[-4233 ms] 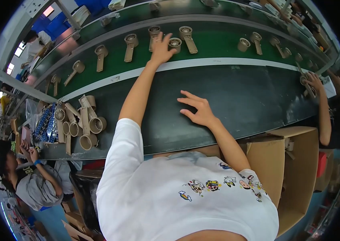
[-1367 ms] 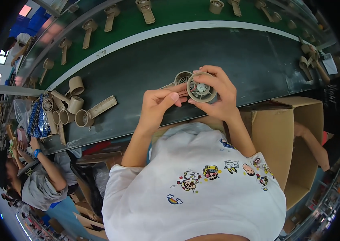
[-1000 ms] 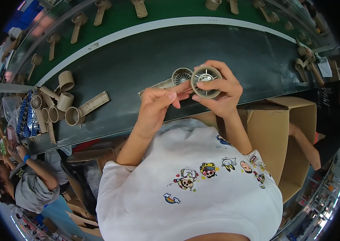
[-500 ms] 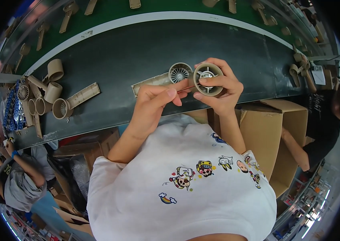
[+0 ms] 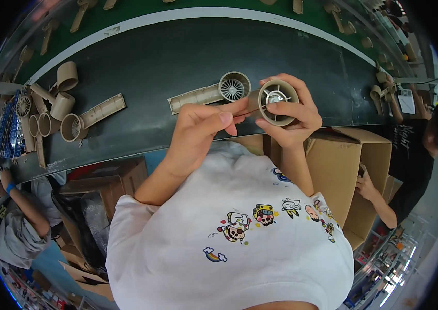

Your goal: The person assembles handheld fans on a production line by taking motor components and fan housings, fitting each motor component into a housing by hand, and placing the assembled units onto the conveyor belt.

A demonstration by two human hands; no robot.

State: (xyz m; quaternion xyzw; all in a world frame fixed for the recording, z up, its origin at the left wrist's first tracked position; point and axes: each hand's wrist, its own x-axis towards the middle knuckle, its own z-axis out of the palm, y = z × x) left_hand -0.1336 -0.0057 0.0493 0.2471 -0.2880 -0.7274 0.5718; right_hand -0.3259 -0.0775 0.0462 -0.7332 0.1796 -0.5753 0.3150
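Observation:
My right hand [image 5: 304,114] grips a short beige cylindrical fan housing [image 5: 274,96], its round opening with spokes and a light hub facing up toward me. The thumb rests across the opening. Thin dark-red wires [image 5: 251,111] run from the housing's left side to my left hand [image 5: 198,129], whose thumb and index finger are pinched on them. Just behind my hands, a beige half shell of a handheld fan [image 5: 194,98] lies on the dark bench, with a round grilled head [image 5: 234,87] at its right end. My left fingers partly cover the wires.
Several beige fan shells [image 5: 63,106] are heaped at the left of the dark bench [image 5: 151,57], beside blue strips [image 5: 9,129]. Behind runs a green belt [image 5: 219,9] with more shells. An open cardboard box [image 5: 332,160] stands at right; co-workers [image 5: 412,155] are on both sides.
My right hand and the fan housing have shifted slightly right, a little farther from my left hand. The bench sits a bit higher in view. The right co-worker's hand has moved at the box.

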